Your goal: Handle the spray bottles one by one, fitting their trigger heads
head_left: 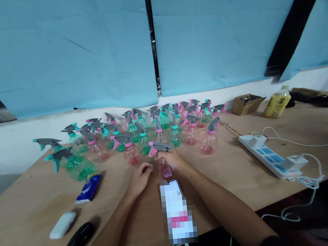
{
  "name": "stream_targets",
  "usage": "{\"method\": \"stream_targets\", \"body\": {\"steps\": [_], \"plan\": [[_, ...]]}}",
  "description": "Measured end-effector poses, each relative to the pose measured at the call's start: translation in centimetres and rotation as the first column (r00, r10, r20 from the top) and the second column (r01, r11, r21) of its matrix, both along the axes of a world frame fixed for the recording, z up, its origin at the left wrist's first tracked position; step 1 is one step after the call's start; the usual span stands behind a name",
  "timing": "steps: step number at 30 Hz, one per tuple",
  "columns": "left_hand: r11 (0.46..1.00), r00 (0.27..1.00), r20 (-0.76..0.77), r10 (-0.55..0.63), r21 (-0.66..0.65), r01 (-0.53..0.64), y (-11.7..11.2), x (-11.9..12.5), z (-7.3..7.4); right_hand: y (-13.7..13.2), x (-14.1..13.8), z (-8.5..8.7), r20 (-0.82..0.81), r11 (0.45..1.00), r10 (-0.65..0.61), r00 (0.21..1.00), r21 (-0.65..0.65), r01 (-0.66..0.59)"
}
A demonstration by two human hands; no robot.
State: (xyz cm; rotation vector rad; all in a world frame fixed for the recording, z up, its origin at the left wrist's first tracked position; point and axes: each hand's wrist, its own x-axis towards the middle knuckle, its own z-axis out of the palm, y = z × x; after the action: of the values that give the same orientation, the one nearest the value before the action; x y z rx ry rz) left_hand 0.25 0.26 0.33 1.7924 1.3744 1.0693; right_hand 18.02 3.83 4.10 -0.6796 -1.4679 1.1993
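Near the middle of the table, my right hand (171,157) is closed around the neck of a pink spray bottle (166,170), just under its grey and pink trigger head. This bottle stands upright, and part of it is hidden by my fingers. Just left of it rests my left hand (140,178), fingers loosely bent and a small gap between thumb and forefinger; I see nothing in it. Behind both hands, many clear pink and green spray bottles stand in a cluster, among them a pink one (131,155) and a green one (175,135). A lit phone (177,213), its screen blurred out, lies between my forearms.
At left, a green spray bottle (80,168) tilts beside a blue packet (89,189), a white case (63,225) and a black case (79,239). On the right are a power strip (266,156) with cables, a cardboard box (245,105) and a yellow-labelled bottle (277,103).
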Motion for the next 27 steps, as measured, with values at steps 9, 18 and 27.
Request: {"method": "stream_targets", "body": {"steps": [9,18,27], "plan": [[0.97,0.996,-0.052,0.066,0.238,-0.052,-2.3,0.4,1.0,-1.0,-0.6,-2.8,0.042,0.844,-0.465,0.884,0.323,0.428],[0.859,0.963,-0.268,-0.042,0.482,0.171,-3.8,0.9,1.1,0.2,-0.7,-4.9,0.369,0.92,-0.357,0.858,0.297,0.255],[0.644,0.947,-0.286,-0.149,0.698,0.312,-4.1,1.9,1.2,-0.1,-1.5,-4.7,0.254,0.965,0.019,0.967,0.25,-0.085]]}}
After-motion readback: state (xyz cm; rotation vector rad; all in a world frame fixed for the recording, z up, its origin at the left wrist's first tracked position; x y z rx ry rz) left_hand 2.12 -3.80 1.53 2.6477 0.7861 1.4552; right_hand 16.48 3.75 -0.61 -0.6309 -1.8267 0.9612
